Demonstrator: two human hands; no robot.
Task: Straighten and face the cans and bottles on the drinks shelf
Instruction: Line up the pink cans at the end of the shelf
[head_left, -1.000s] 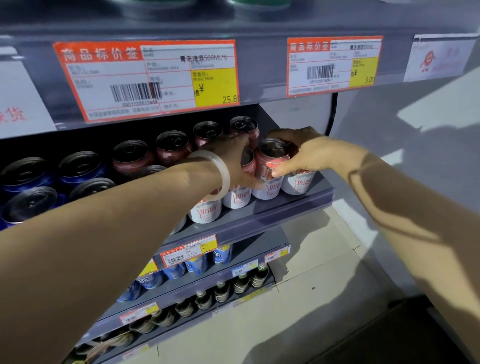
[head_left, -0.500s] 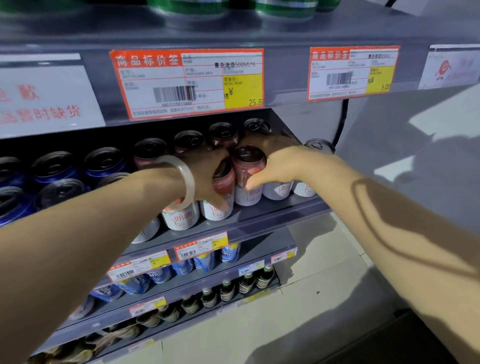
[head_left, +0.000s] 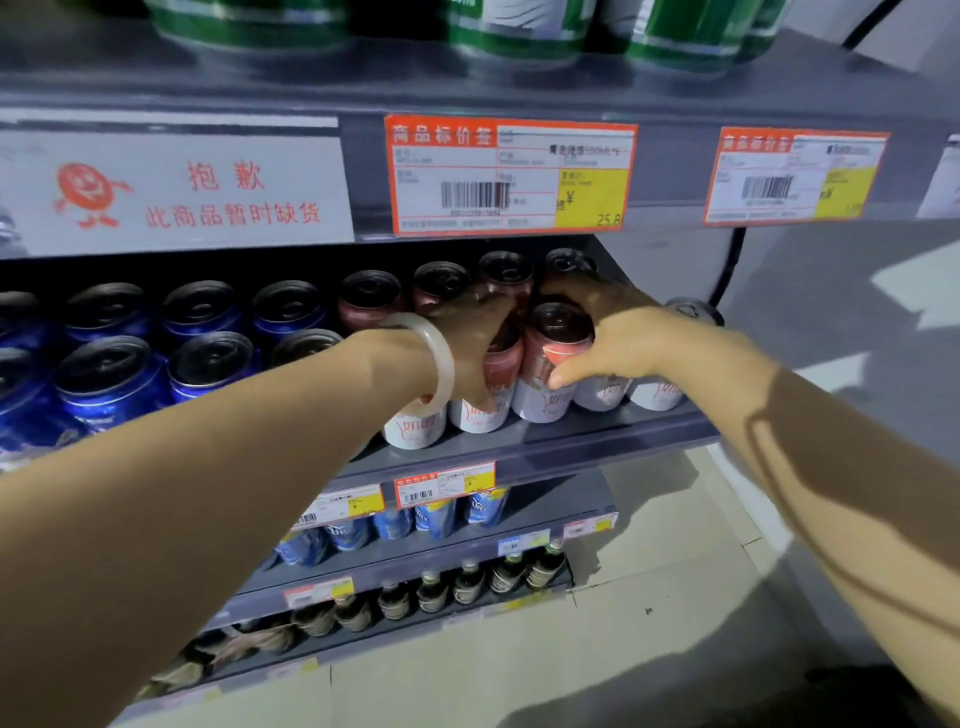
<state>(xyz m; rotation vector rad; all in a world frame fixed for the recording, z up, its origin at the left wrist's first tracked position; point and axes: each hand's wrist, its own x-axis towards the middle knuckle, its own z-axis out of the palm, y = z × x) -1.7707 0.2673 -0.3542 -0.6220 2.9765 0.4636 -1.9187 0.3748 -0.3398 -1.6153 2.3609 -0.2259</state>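
On drinks shelf (head_left: 540, 447), upright red can (head_left: 556, 364), both hands gripping it

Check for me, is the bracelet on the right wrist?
No, the pale bracelet sits on the left wrist, just behind the left hand that grips a red can.

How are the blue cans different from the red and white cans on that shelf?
The blue cans are blue all over; the red and white cans are red above, white below. The blue cans sit untouched on the left; both hands grip red and white cans. Both kinds stand upright with dark tops.
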